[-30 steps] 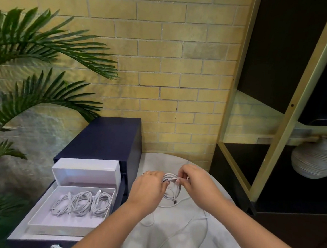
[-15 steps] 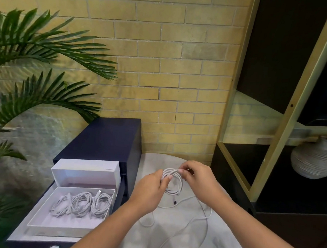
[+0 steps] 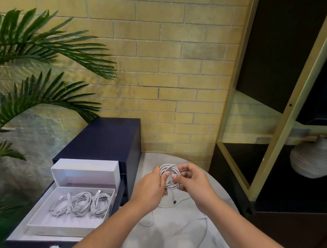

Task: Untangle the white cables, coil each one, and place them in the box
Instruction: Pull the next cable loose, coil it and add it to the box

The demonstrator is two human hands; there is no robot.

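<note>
Done: 3 coiled cables (image 3: 80, 205) in the white box (image 3: 40, 224). Over the tabletop (image 3: 187, 239), a 4th coil (image 3: 170, 170), pinched by curled fingers of left hand (image 3: 150, 187) and right hand (image 3: 192, 180). Left: winding in the loose tail (image 3: 174, 200), then boxing.

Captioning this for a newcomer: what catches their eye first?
At centre, above a round pale table, the left hand and right hand grip a partly wound white cable coil, its loose end trailing below. At left, an open white box on a dark blue cabinet's open drawer holds three coiled white cables.
</note>
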